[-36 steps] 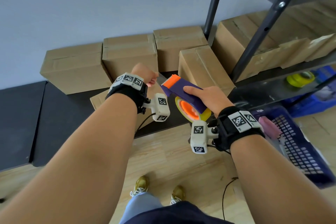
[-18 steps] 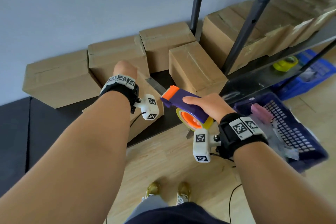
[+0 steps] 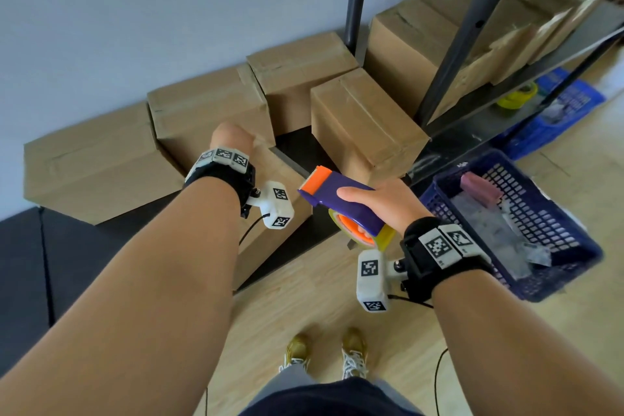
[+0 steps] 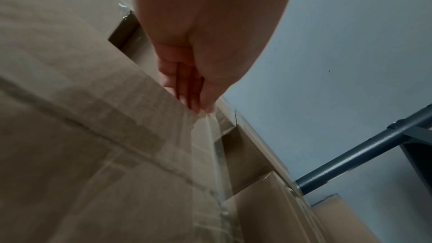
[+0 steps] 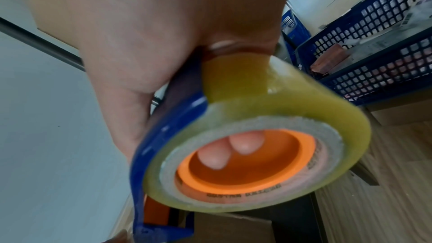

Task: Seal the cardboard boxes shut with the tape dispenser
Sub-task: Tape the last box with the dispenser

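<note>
While standing over cardboard boxes (image 3: 209,105) lined along the wall, looked down on both bare forearms. Gripped the tape dispenser (image 3: 341,209) in the right hand (image 3: 388,203), thumb along the purple body, two fingertips (image 5: 245,145) tucked inside the orange core of the yellowish tape roll (image 5: 268,99). Rested the left hand (image 3: 233,142) on the nearest box (image 3: 270,253), fingers (image 4: 187,90) straight and together, tips touching the far top edge, on clear tape (image 4: 205,154) laid over the seam and down the side. Held nothing in that hand.

Compared with a second ago, had drawn the dispenser back from the box and away from the left hand; held it now near the box's near corner, over the wooden floor, touching no cardboard. Had also moved the left hand forward to the far edge, away from the orange blade end.

Judged from this: strip probably cut free and being smoothed down, this box close to sealed. Could not tell whether a loose tail trailed from the dispenser. Left to the right, untouched: a blue basket (image 3: 439,186) and a dark shelf frame (image 3: 472,27).
</note>
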Motion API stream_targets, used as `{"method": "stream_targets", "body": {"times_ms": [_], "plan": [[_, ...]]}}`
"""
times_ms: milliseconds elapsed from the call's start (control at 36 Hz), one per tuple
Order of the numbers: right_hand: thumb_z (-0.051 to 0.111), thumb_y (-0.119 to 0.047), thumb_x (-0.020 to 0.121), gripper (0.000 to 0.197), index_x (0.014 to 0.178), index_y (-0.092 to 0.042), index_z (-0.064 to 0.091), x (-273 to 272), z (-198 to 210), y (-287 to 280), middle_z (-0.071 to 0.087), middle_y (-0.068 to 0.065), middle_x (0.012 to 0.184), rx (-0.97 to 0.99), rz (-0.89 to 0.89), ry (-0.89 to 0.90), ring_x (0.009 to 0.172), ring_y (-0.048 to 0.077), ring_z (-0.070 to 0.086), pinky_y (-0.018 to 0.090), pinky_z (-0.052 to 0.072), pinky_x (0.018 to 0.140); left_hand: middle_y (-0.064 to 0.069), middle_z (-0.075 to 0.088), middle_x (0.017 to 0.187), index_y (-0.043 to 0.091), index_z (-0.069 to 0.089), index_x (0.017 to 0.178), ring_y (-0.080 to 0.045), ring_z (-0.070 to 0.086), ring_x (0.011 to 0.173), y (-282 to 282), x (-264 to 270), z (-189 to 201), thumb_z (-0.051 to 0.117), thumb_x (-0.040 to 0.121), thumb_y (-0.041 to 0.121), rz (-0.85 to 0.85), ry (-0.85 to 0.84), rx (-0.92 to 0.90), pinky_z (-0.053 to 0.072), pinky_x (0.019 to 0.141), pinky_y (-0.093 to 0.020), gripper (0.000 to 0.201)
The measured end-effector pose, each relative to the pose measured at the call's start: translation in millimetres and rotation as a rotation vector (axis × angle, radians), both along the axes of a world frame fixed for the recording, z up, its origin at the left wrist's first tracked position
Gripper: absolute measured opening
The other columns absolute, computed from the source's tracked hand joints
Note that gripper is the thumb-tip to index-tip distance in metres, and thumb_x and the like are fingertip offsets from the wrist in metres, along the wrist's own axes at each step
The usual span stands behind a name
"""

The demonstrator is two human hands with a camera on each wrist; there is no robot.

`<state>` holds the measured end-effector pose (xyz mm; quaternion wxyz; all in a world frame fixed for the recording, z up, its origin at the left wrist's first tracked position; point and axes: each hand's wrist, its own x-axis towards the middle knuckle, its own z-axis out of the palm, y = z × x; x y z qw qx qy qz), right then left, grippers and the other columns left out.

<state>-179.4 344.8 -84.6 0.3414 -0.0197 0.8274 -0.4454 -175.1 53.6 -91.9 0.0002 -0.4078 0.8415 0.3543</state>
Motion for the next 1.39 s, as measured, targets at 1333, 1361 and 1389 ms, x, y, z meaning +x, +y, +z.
{"method": "stream_targets", "body": {"times_ms": [1333,1361,1389], "plan": [[0.077,-0.054,0.078,0.052,0.092,-0.004,0.069,-3.4,-0.9,-13.3,0.072,0.010,0.086,0.028,-0.004,0.008,0.074,0.020,0.066,0.029,0.050,0.070,0.001,0.061,0.115,0.021,0.070,0.102,-0.021,0.049,0.115,46.1,36.4,-19.8,0.048,0.094,0.018,-0.509,0.131,-0.377,0.035,0.098,-0.032,0.024],[0.077,-0.054,0.078,0.054,0.093,-0.003,0.070,-4.1,-1.9,-13.6,0.072,0.011,0.087,0.027,-0.008,0.005,0.075,0.021,0.066,0.031,0.052,0.072,0.002,0.061,0.115,0.021,0.070,0.103,-0.020,0.047,0.117,45.3,38.2,-23.3,0.049,0.095,0.019,-0.518,0.165,-0.361,0.032,0.102,-0.032,0.023],[0.078,-0.055,0.077,0.055,0.094,-0.003,0.070,-4.7,-2.7,-13.9,0.073,0.011,0.088,0.026,-0.011,0.000,0.076,0.022,0.067,0.033,0.054,0.075,0.001,0.059,0.117,0.020,0.069,0.105,-0.020,0.044,0.120,45.0,40.2,-25.3,0.049,0.095,0.020,-0.517,0.179,-0.338,0.027,0.106,-0.032,0.022]]}}
